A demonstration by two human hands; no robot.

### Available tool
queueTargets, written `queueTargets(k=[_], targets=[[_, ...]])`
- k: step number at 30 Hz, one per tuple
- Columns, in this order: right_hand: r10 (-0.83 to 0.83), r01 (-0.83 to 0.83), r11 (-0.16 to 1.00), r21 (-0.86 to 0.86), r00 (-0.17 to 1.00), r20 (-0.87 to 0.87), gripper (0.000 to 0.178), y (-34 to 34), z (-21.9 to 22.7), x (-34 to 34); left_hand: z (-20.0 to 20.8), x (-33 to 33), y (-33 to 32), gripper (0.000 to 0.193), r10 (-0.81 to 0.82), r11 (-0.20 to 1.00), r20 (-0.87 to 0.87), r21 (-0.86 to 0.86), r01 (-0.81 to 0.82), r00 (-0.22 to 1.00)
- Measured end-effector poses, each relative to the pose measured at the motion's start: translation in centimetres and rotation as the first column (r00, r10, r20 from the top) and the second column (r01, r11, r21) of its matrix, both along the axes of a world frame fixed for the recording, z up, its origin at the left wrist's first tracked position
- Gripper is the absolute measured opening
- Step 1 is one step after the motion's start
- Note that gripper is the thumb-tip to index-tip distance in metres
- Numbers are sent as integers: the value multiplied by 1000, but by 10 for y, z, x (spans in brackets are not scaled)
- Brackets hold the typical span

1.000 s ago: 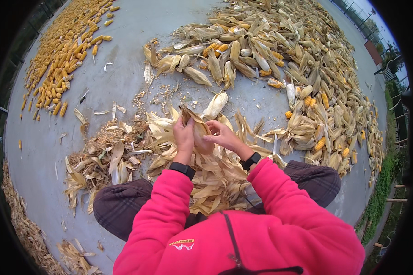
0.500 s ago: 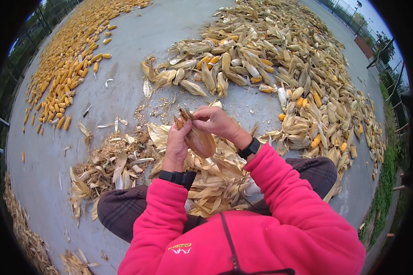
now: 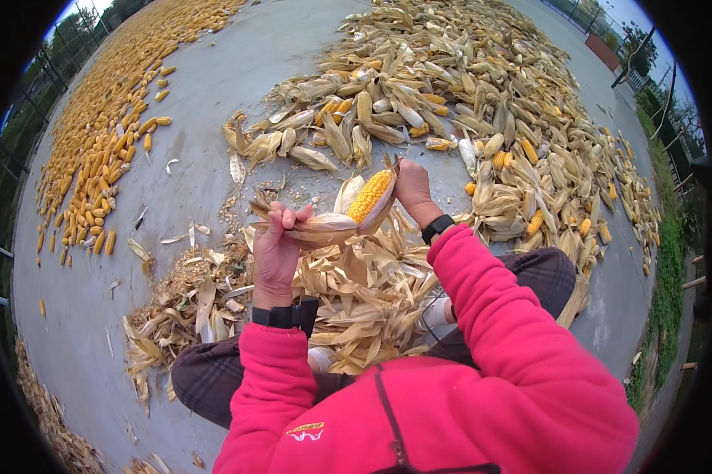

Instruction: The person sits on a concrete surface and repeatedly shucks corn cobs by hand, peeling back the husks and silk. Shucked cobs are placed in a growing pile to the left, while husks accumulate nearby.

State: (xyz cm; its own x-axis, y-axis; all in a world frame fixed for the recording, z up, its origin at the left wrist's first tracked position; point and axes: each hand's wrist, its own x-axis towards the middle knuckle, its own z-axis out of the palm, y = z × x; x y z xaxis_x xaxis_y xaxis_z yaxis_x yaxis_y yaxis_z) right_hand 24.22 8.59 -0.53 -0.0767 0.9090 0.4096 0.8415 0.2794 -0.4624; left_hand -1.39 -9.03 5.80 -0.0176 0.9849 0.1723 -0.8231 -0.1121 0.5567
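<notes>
Between my two hands is an ear of corn (image 3: 371, 197), its yellow kernels bared along one side. Pale dry husk (image 3: 322, 230) is peeled down from it and stretches toward the left. My left hand (image 3: 279, 241) is closed on that pulled-away husk. At the ear's upper tip my right hand (image 3: 414, 188) is closed around the rest of the husk; its fingers partly hide what they grip. Below the ear, a heap of stripped husks (image 3: 364, 296) lies between my legs.
A large pile of unhusked corn (image 3: 459, 87) spreads ahead and to the right. Bare yellow cobs (image 3: 95, 174) cover the far left. Crumbled husk and loose bits (image 3: 202, 284) lie by my left knee, on grey concrete (image 3: 206, 103).
My hands were close together on a fully wrapped ear. They have drawn apart, left hand leftward and right hand rightward, and the husk is split open, showing yellow kernels.
</notes>
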Motion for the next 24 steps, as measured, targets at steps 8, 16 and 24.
queueTargets(k=[8, 16, 24], targets=[[-451, -365, 838, -407, -40, -892, 14, -11, -31, 5, -66, -9, 18, 37, -189, 871, -705, -441, -214, 684], [-621, -852, 513, -104, -285, -730, 22, -47, 4, -62, -102, 19, 22, 70, -457, 729, -538, -683, -49, 708], [-194, -961, 234, -144, 99, -976, 11, -119, 38, -84, -110, 42, -28, 44, -404, 708, 29, -623, 332, 914]])
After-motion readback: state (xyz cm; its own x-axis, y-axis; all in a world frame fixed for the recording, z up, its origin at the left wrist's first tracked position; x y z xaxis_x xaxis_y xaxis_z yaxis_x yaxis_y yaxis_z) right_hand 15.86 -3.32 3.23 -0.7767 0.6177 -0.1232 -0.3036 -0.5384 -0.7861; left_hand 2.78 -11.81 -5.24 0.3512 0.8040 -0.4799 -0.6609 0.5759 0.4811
